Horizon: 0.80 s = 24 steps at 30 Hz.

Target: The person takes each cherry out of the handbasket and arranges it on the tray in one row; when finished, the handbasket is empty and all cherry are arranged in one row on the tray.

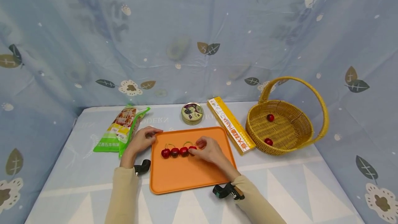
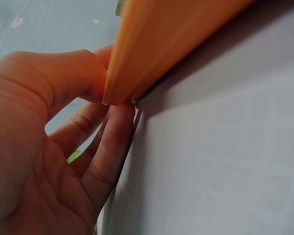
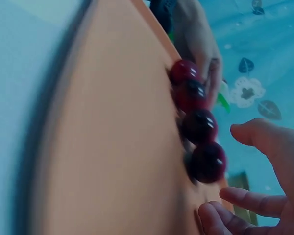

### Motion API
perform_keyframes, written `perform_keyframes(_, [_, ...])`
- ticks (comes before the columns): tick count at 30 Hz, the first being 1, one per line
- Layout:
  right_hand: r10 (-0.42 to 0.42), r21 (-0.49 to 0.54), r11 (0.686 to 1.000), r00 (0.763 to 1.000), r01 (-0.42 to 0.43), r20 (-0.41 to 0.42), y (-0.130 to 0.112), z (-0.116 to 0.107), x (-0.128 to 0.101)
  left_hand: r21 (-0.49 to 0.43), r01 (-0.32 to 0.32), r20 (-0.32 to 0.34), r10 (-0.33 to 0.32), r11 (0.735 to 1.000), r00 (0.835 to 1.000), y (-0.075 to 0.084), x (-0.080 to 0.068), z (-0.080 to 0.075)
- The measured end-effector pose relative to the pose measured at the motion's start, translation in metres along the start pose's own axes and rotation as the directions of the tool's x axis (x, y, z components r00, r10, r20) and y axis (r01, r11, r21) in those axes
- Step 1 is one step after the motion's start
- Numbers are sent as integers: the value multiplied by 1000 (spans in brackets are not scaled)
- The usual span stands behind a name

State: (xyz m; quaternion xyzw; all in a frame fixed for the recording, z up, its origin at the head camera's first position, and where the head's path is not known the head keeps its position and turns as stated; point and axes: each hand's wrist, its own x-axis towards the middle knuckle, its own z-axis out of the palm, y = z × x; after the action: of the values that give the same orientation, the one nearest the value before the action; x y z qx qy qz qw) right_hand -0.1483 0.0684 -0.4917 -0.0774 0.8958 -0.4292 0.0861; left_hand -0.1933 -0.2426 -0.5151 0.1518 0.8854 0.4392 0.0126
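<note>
Left hand (image 1: 142, 140) pinches the flat orange plastic tray's (image 1: 186, 177) far-left corner; right hand's (image 1: 209, 149) relaxed fingers should pinch the rightmost dark red cherry (image 1: 192, 148) gently, tray held steady.

Your right hand (image 1: 209, 149) covers part of the cherry (image 1: 192, 149) nearest it on the tray (image 1: 186, 179). In your wrist views the tray runs off the edges, blurred, and the tin's (image 1: 192, 113) label is unreadable.

Probably "PASTA" on yellow box (image 1: 231, 126)
</note>
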Motion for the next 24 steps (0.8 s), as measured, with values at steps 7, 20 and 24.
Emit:
perform_keyframes(7, [-29,38,999,992,34,-121,4,-54,11,3,3,10,-3,1000,1000,1,2,-2])
perform_keyframes(20, [127,-71,986,955,-150,-267,61,-215,24,-20,-35,1,35,999,999,-5,-2,1])
perform_keyframes(24, [230,-136,953,937,-272,-263,94,-245,24,-20,-36,3,36,999,999,-4,-3,1])
